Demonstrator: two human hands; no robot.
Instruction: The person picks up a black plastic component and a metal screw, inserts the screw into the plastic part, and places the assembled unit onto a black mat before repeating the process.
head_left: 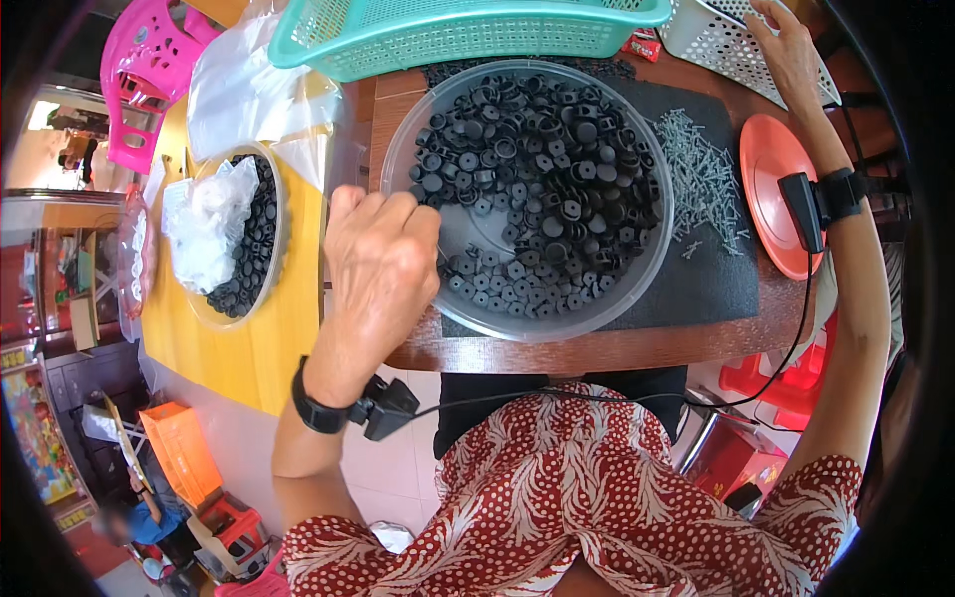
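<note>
My left hand [383, 269] is closed, knuckles up, beside the left rim of a large round clear plastic tub [393, 169]. Its curled fingers hide whatever is in them. Small black plastic caps [557, 149] fill much of the tub; flat ones with a centre hole lie along the near side. Reaching far right, my right hand [786, 50] is over a white perforated basket [711, 45], its visible fingers apart and partly cut off by the picture's edge. Between the tub and an orange-red plastic lid [766, 189] lies a pile of silvery screws [701, 179] on a black mat [686, 298].
A green mesh basket [477, 40] stands behind the tub. On the yellow table [239, 363] at left, another round container [284, 249] holds black parts and crumpled clear plastic bags [214, 214]. A pink chair [129, 90] is beyond. Cables run from both wrist devices.
</note>
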